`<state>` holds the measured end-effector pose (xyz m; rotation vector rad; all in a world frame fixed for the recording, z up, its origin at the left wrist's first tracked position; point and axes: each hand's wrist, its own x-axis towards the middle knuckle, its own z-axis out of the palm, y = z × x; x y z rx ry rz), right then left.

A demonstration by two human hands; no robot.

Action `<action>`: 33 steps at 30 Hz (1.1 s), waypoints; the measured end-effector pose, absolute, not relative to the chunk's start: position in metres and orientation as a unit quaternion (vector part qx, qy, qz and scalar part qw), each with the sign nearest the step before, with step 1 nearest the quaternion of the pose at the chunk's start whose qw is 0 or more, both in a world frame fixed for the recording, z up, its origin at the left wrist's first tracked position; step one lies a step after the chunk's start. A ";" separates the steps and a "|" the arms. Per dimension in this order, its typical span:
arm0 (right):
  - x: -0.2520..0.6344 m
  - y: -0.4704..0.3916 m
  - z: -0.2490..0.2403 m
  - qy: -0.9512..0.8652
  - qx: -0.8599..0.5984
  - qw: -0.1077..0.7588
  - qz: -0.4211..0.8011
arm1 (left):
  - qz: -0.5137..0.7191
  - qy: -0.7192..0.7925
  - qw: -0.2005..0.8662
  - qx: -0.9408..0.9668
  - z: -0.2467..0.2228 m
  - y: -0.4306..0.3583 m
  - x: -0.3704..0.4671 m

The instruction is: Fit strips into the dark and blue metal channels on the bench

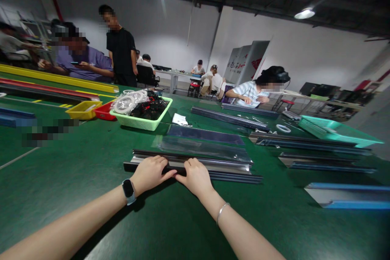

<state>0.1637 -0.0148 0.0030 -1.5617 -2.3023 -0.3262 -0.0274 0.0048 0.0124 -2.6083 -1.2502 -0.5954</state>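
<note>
A long dark metal profile (225, 166) with a silvery channel lies across the green table in front of me. My left hand (151, 172), with a watch on its wrist, grips the profile's near edge left of its middle. Close beside it my right hand (195, 175), with a bracelet on the wrist, grips the same edge. Both thumbs point toward each other and almost touch. The fingertips curl over the rim and are partly hidden. Just behind the profile lie clear plastic strips (202, 146).
Further back on the green table (76, 178) stand a light green basket (140, 122) of dark parts, a yellow bin (81, 111) and a red bin (105, 111). More profiles (350, 196) and a turquoise basket (338, 132) are at right. Several people sit or stand beyond.
</note>
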 end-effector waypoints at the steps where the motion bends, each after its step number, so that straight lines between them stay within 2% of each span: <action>1: 0.164 -0.015 0.003 -0.814 -0.543 0.175 -0.112 | -0.202 -0.419 0.098 -0.880 0.012 0.005 -0.028; 33: 0.165 -0.014 0.004 -0.826 -0.531 0.171 -0.079 | -0.210 -0.406 0.120 -0.881 0.009 0.006 -0.028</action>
